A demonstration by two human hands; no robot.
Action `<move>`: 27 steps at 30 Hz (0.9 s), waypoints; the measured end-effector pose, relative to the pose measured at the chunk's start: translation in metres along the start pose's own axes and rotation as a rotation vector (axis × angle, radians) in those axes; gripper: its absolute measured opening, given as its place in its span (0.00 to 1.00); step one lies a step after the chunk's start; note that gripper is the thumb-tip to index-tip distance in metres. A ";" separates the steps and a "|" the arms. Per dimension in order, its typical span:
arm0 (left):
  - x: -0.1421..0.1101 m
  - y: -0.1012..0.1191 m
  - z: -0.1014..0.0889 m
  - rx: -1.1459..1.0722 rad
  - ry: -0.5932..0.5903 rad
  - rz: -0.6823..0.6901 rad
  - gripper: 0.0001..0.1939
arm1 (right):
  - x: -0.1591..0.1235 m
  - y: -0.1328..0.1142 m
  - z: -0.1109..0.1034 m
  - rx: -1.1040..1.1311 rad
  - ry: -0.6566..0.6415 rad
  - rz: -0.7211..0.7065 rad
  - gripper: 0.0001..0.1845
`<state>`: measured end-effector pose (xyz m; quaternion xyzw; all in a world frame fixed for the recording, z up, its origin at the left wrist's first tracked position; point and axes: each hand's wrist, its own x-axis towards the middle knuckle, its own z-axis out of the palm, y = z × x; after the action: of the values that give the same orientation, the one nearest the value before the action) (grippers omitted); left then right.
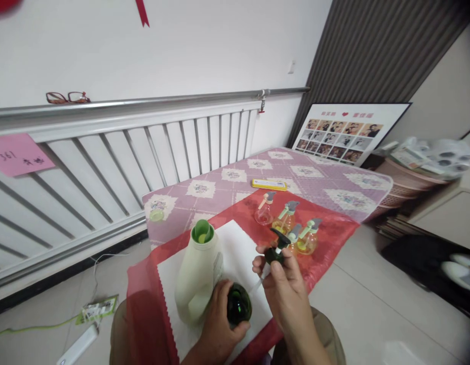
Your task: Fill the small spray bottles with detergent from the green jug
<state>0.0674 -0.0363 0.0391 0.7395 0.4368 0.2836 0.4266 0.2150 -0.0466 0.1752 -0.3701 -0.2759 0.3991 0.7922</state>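
My left hand (220, 324) is wrapped round a small dark green bottle (239, 305) near the table's front edge, its mouth uncapped. My right hand (282, 284) pinches a dark spray-pump head (277, 249) just above and to the right of that bottle, with a thin white dip tube (260, 280) hanging down toward it. A tall cream jug (199, 274) with an open green spout stands on a white sheet (238, 253) right beside my left hand. Three small clear spray bottles (286, 220) holding yellowish liquid stand just beyond my right hand on a red cloth (334, 228).
A small green cap (156, 215) and a yellow flat box (269, 184) lie on the patterned purple tablecloth (334, 182). A white radiator (124, 152) runs behind, with red glasses (68, 97) on its rail. A photo board (345, 133), baskets and clutter stand at right. Cables lie on the floor at left.
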 end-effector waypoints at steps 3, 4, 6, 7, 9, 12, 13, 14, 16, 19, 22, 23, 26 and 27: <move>0.000 0.002 0.000 0.009 0.001 0.000 0.42 | -0.005 0.017 0.003 -0.055 -0.034 -0.040 0.14; 0.000 0.002 -0.001 0.012 0.006 0.006 0.42 | -0.008 0.023 0.003 -0.095 -0.046 -0.040 0.14; 0.000 0.004 -0.001 0.013 0.013 0.029 0.41 | -0.013 0.034 0.003 -0.186 -0.063 -0.028 0.13; 0.001 0.005 -0.002 0.010 0.016 0.047 0.41 | -0.016 0.039 0.003 -0.229 -0.070 -0.019 0.13; 0.001 0.007 -0.002 -0.001 0.019 0.082 0.40 | -0.020 0.046 0.002 -0.312 -0.096 -0.001 0.13; 0.002 0.009 -0.003 -0.006 0.012 0.110 0.39 | -0.027 0.054 -0.005 -0.443 -0.161 0.023 0.15; 0.002 0.010 -0.004 -0.004 0.010 0.111 0.38 | -0.029 0.056 -0.009 -0.489 -0.185 0.034 0.15; 0.002 0.011 -0.004 -0.001 0.012 0.111 0.38 | -0.031 0.057 -0.014 -0.532 -0.209 0.046 0.16; 0.002 0.015 -0.007 -0.004 0.019 0.122 0.38 | -0.035 0.060 -0.024 -0.608 -0.247 0.067 0.17; 0.003 0.022 -0.012 -0.037 0.008 0.167 0.37 | -0.039 0.062 -0.040 -0.715 -0.272 0.083 0.20; 0.003 0.025 -0.013 -0.046 0.014 0.172 0.35 | -0.040 0.060 -0.048 -0.825 -0.311 0.051 0.19; 0.003 0.024 -0.012 -0.040 0.023 0.164 0.34 | -0.040 0.058 -0.049 -0.853 -0.337 0.029 0.18; 0.003 0.019 -0.008 -0.024 0.036 0.148 0.33 | -0.039 0.055 -0.050 -0.903 -0.393 -0.031 0.17; 0.002 0.017 -0.007 -0.020 0.035 0.147 0.33 | -0.039 0.054 -0.050 -0.913 -0.402 -0.040 0.18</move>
<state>0.0695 -0.0359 0.0570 0.7601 0.3859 0.3317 0.4042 0.2083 -0.0752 0.0971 -0.5895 -0.5766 0.2860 0.4881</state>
